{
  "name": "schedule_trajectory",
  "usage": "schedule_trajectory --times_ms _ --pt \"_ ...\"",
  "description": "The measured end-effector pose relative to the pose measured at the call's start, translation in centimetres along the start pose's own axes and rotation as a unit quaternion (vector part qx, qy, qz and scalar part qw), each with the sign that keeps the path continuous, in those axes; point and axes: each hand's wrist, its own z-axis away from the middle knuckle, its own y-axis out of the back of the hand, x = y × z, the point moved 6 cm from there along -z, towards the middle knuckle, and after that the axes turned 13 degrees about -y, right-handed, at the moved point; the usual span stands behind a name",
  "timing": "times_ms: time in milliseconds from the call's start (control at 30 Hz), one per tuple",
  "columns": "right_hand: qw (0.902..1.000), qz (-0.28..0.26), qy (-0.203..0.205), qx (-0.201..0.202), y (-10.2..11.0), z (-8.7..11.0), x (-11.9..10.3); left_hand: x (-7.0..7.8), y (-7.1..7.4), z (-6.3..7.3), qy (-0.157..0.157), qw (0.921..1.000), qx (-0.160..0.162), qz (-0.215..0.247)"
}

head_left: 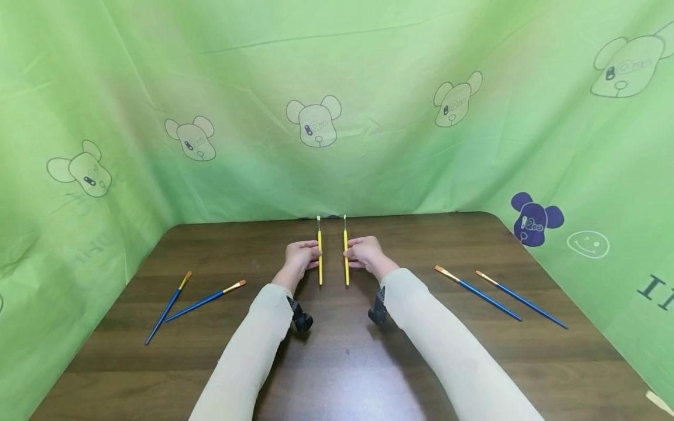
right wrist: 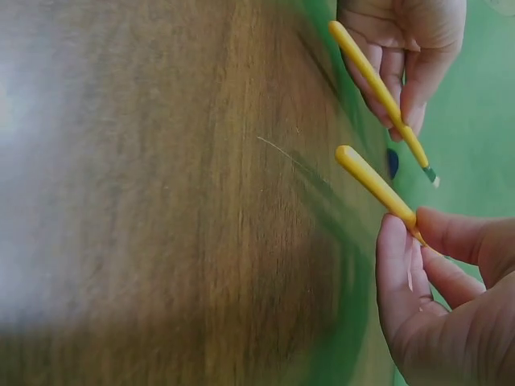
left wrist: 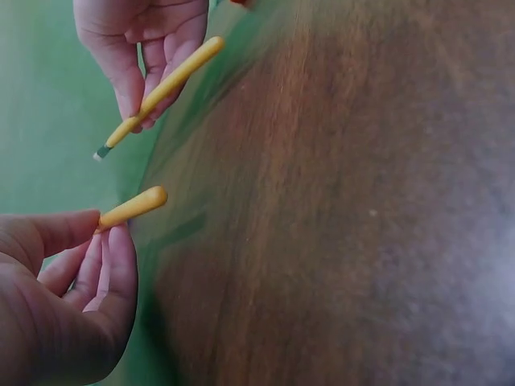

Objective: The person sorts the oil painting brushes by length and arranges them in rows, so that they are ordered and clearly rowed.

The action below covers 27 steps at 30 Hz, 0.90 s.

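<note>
My left hand (head_left: 304, 256) pinches a yellow-handled paintbrush (head_left: 320, 257) between thumb and fingertips. A second yellow-handled paintbrush (head_left: 346, 257) is pinched the same way by my right hand (head_left: 365, 254). Both brushes point away from me, side by side with a narrow gap, their pale tips at the table's far edge. From the left wrist view, the rounded handle end of the left paintbrush (left wrist: 137, 207) sticks out past the fingers, its tip hidden by the hand. The right wrist view shows the right paintbrush (right wrist: 374, 183) likewise, handle end toward the wooden table.
Two blue-handled brushes, one steep (head_left: 168, 308) and one flatter (head_left: 202, 305), lie with lower ends close together on the left of the brown table (head_left: 337, 374). Another blue brush pair, inner (head_left: 487, 298) and outer (head_left: 529, 303), lies on the right. A green curtain (head_left: 368, 175) stands behind.
</note>
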Motion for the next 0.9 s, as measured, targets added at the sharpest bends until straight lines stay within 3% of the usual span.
schedule_trajectory --times_ms 533,700,900 --pt "0.9939 0.057 -0.016 0.093 0.2 -2.0 0.3 -0.3 -0.6 -0.8 -0.016 0.9952 0.022 -0.094" --pt "0.9881 0.091 -0.010 0.123 0.1 -2.0 0.2 -0.2 -0.7 -1.2 -0.018 0.9866 0.036 -0.158" --pt "0.9750 0.151 -0.003 0.163 -0.1 -1.3 -0.3 0.2 -0.8 -1.2 -0.031 0.9700 0.042 -0.237"
